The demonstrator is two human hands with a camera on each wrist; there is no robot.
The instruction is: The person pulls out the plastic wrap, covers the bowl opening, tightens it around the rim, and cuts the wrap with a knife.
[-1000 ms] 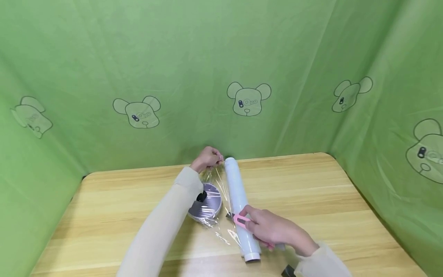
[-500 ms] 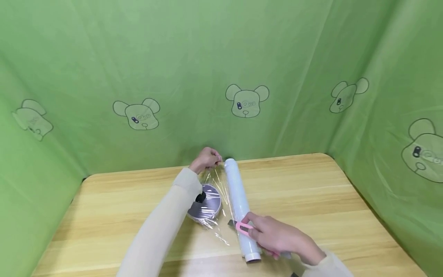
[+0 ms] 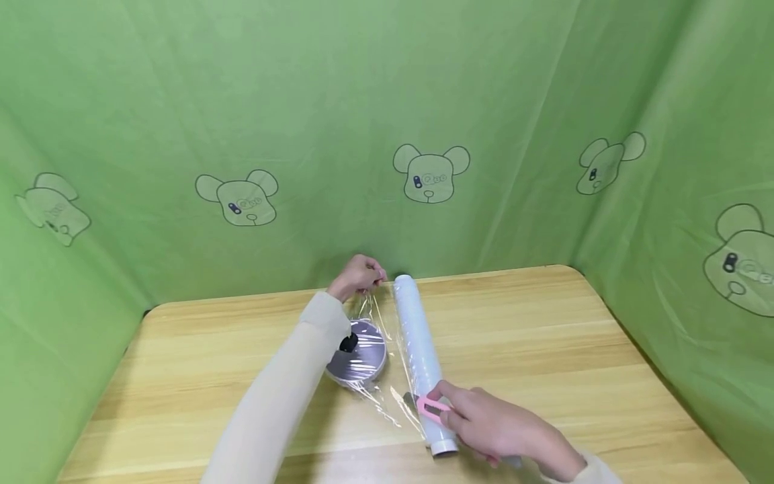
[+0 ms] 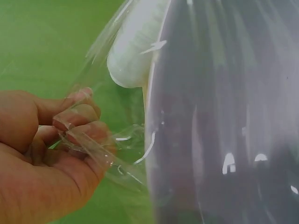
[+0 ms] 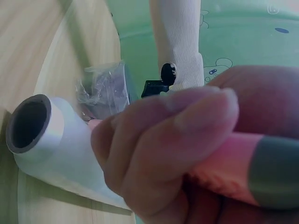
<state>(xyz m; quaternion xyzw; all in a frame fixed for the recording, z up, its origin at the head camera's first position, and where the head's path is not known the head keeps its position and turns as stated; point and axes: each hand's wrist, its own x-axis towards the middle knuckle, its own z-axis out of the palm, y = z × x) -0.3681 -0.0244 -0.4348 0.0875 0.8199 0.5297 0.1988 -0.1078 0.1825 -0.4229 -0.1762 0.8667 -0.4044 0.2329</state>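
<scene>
My left hand (image 3: 361,272) pinches the far edge of clear plastic wrap (image 4: 114,163) between thumb and fingers, just left of the roll's far end. Under the wrap sits a round grey-purple container (image 3: 370,359), partly hidden by my left forearm. A long roll of cling film (image 3: 417,336) lies to its right, pointing away from me. My right hand (image 3: 502,423) grips a pink utility knife (image 3: 434,410) across the near part of this roll. Its dark blade sticks out past the roll's left side, at the film. In the right wrist view, curled fingers surround the pink and grey handle (image 5: 229,168).
Everything lies on a light wooden table (image 3: 544,349). A green curtain (image 3: 338,121) with printed bear heads rises right behind its far edge and along both sides. Crinkled loose film (image 3: 371,400) spreads over the tabletop in front of the container.
The knife and my right hand have slid toward me along the roll, from past its middle to near its front end. My left hand has shifted slightly left, still pinching the film.
</scene>
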